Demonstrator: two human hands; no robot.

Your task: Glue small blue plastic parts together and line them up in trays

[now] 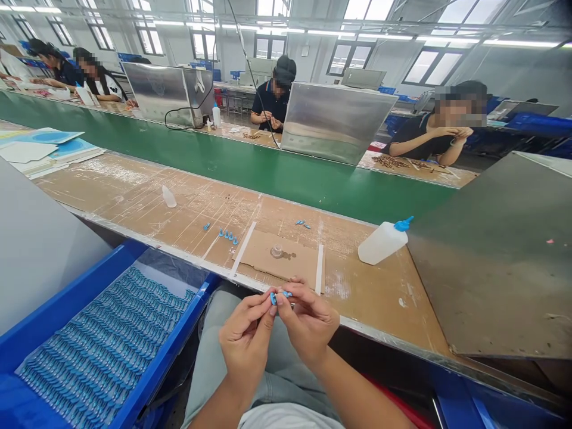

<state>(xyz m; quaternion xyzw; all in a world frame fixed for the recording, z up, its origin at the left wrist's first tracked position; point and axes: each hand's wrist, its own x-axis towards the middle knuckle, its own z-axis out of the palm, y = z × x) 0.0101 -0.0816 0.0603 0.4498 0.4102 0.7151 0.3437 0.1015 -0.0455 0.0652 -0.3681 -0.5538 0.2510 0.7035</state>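
Note:
My left hand and my right hand meet above my lap, just in front of the bench edge. Between their fingertips is a small blue piece, pinched from both sides. Its exact shape is partly covered by the fingers, and I cannot tell whether it is one part or two. Beyond the hands, a cardboard sheet lies on the bench, with a small clear cup and dark little bits on it. Several similar blue pieces stand left of the cardboard, and a few more blue pieces lie behind it.
A white squeeze bottle with a blue cap lies tilted at right, by a metal panel. A smaller white bottle is at left. A blue tray holds rows of blue pieces. Across the green belt, several people work.

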